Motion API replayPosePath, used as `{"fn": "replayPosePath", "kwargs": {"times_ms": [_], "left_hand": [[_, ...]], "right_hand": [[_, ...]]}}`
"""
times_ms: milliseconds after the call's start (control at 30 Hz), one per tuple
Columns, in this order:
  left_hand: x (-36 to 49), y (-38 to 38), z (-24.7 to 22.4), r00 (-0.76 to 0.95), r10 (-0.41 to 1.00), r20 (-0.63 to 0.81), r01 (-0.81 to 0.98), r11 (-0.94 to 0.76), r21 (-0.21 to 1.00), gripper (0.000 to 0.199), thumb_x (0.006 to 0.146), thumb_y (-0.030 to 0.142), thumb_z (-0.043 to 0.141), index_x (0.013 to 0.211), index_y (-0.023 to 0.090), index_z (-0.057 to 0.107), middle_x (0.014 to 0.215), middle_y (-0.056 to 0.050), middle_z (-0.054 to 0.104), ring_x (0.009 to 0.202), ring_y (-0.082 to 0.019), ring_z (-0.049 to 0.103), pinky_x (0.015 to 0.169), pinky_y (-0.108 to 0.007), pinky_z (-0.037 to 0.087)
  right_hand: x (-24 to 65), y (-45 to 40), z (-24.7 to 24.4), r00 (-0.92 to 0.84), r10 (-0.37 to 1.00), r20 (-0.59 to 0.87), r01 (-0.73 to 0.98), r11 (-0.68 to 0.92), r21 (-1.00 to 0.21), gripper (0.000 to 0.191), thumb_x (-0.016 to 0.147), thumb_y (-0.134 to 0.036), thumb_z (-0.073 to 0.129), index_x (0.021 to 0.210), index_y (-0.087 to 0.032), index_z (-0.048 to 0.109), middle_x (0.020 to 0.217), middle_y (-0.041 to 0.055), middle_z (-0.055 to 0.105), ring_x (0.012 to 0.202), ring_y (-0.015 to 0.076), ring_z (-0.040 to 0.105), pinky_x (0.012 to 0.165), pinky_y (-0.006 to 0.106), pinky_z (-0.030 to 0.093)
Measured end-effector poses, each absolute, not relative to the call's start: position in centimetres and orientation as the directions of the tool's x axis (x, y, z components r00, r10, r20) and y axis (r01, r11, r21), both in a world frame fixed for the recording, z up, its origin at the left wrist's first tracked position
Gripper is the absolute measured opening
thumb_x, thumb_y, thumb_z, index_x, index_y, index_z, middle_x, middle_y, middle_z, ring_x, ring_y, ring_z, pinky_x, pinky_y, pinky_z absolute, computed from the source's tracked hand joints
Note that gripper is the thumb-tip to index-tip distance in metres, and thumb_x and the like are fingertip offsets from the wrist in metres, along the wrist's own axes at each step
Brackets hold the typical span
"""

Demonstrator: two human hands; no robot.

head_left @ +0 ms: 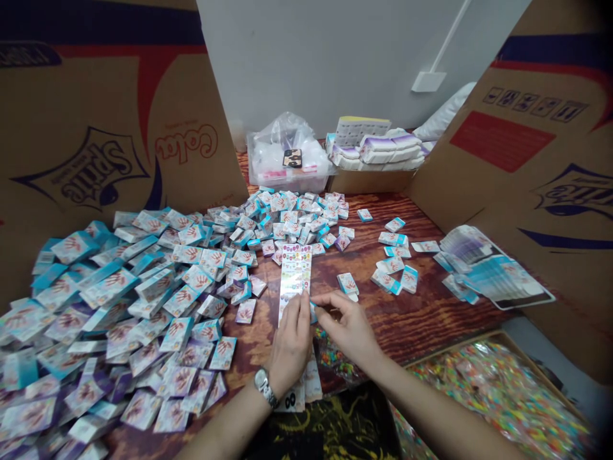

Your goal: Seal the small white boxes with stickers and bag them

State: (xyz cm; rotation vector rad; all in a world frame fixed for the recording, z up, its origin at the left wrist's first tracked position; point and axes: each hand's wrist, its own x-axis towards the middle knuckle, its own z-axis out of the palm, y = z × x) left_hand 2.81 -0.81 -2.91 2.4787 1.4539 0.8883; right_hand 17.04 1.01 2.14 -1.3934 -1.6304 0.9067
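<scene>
My left hand (291,342), with a metal watch at the wrist, has its fingers together over the lower part of a printed paper strip (293,275) with rows of small coloured pictures. Beside those fingertips, my right hand (348,327) pinches a small blue-and-white box (313,312). The box is held between both hands and mostly hidden by the fingers. Below the hands lie several more paper strips (312,382) and a small heap of bright coloured packets (334,353). Just beyond the right hand is a partly open small box (347,285).
A large pile of small printed boxes (143,300) covers the left of the wooden table (330,223). Flat cartons (488,265) are stacked at right, above a box of colourful packets (498,390). A plastic tub (287,163) and tall cardboard boxes (105,115) stand behind.
</scene>
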Motion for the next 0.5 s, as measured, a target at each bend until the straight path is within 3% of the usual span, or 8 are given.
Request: {"fn": "replayPosePath", "kwargs": {"times_ms": [167, 333, 400, 500], "left_hand": [[3.2, -0.7, -2.3, 0.348, 0.844, 0.409, 0.793, -0.497, 0.351, 0.072, 0.088, 0.004, 0.035, 0.146, 0.011, -0.007, 0.123, -0.023, 0.046, 0.115, -0.03, 0.045, 0.09, -0.047, 0.047], [3.1, -0.9, -2.0, 0.327, 0.865, 0.38, 0.789, -0.471, 0.394, 0.071, 0.089, 0.01, 0.035, 0.145, 0.01, -0.009, 0.122, -0.023, 0.046, 0.113, -0.03, 0.045, 0.087, -0.046, 0.047], [3.0, -1.0, -2.0, 0.328, 0.868, 0.372, 0.787, -0.469, 0.4, 0.072, 0.089, 0.011, 0.036, 0.145, 0.011, -0.008, 0.123, -0.022, 0.046, 0.115, -0.03, 0.044, 0.087, -0.044, 0.047], [2.7, -0.9, -1.9, 0.335, 0.862, 0.38, 0.802, -0.473, 0.365, 0.072, 0.088, 0.01, 0.038, 0.146, 0.012, -0.005, 0.125, -0.021, 0.045, 0.116, -0.03, 0.042, 0.088, -0.044, 0.047]], "right_hand": [[16.6, -0.2, 2.1, -0.094, 0.964, 0.25, 0.485, 0.263, -0.834, 0.027, 0.09, -0.019, 0.046, 0.112, -0.023, 0.061, 0.105, 0.0062, 0.066, 0.098, 0.0201, 0.06, 0.085, 0.034, 0.048], [16.1, -1.5, 0.8, -0.098, 0.919, 0.382, 0.556, 0.369, -0.745, 0.036, 0.092, -0.018, 0.043, 0.126, -0.024, 0.052, 0.111, 0.008, 0.064, 0.104, 0.0218, 0.057, 0.09, 0.038, 0.047], [16.1, -1.7, 0.4, -0.083, 0.922, 0.378, 0.537, 0.361, -0.762, 0.035, 0.091, -0.019, 0.045, 0.124, -0.024, 0.053, 0.112, 0.0085, 0.063, 0.105, 0.0219, 0.058, 0.091, 0.039, 0.047], [16.1, -1.5, 0.2, -0.018, 0.969, 0.245, 0.393, 0.232, -0.89, 0.032, 0.09, -0.021, 0.049, 0.121, -0.024, 0.054, 0.114, 0.0084, 0.063, 0.106, 0.0212, 0.059, 0.091, 0.038, 0.049]]}}
